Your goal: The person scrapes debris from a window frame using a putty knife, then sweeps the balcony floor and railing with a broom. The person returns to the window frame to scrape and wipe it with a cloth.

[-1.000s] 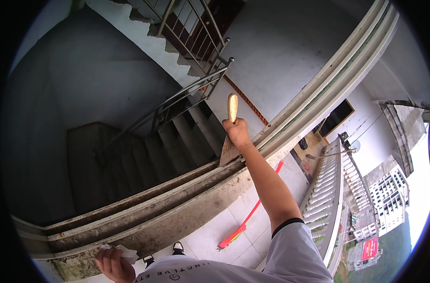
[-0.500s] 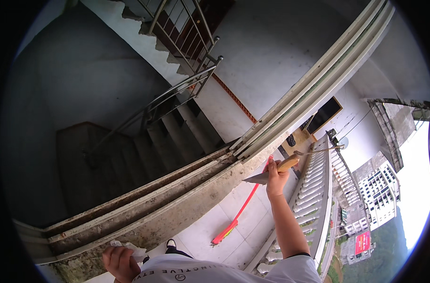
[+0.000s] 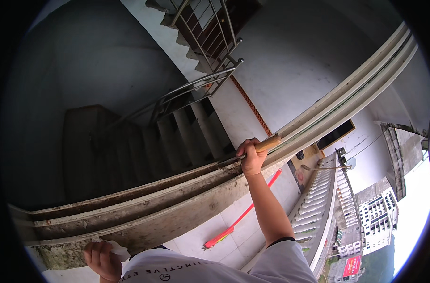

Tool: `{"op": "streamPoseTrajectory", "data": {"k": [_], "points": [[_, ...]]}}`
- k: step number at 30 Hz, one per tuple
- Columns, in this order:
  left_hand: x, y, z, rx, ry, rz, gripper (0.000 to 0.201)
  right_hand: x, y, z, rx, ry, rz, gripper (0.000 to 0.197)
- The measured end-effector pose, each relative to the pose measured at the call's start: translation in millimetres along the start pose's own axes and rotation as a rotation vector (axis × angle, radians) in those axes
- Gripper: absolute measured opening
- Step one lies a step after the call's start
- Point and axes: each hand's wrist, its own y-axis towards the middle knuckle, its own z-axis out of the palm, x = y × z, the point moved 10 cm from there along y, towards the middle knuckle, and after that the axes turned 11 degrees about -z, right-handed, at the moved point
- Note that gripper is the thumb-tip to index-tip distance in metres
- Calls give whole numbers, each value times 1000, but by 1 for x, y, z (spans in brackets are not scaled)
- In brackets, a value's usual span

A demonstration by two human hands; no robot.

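Note:
In my right hand point(image 3: 252, 158), closed round its handle, is a trowel with a light wooden handle point(image 3: 268, 143). Its dark metal blade point(image 3: 230, 160) points left into the dirty sliding-window track point(image 3: 186, 181); most of the blade is hidden by my fingers and the track's shadow. Low at the left, my left hand point(image 3: 104, 262) grips a crumpled white tissue point(image 3: 119, 250), just in front of the stained sill point(image 3: 64, 254). The track's grooves are brown with grime, and the outer sill below them is blotched.
A red broom point(image 3: 243, 214) lies on the pale tiled floor point(image 3: 234, 243). White balusters point(image 3: 309, 212) run along the right, with buildings beyond. Past the window, dark stairs point(image 3: 177, 137) descend beside a metal handrail point(image 3: 191, 85). A white window frame point(image 3: 347, 101) slants up to the right.
My right hand has moved left and up from above the balcony floor to the window track, bringing the trowel blade to the groove. My left hand has shifted slightly left, still with the tissue.

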Motion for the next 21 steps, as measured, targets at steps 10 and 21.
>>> {"op": "streamPoseTrajectory", "data": {"k": [10, 21], "points": [[-8, 9, -1, 3, 43, -42, 22, 5, 14, -4, 3, -69, -23, 7], [-4, 9, 0, 1, 10, -65, 22, 53, 36, -7, -186, 226, -28, 15]]}}
